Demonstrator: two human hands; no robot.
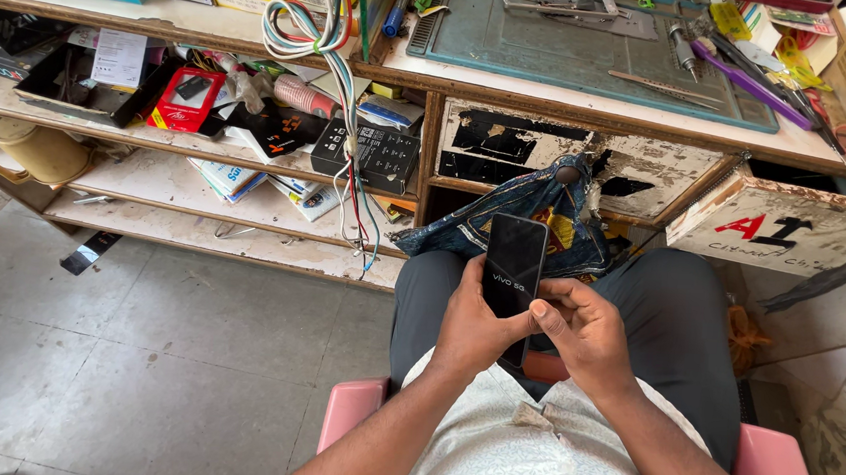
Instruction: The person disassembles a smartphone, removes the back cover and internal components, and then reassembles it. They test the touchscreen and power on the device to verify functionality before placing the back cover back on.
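Grey-green rubbery work mat (555,48) lies flat on the worn wooden bench (405,73). Over the lap, a glossy black slab smartphone (513,269) stands upright, clasped by the left hand (471,325) and right hand (585,328), fingers curled round its lower half.

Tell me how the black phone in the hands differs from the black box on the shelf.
The black phone is thin and flat; the black box is thick and blocky. The phone is held upright over the lap by the left hand and right hand; the box lies untouched on the shelf. Both are black and rectangular.
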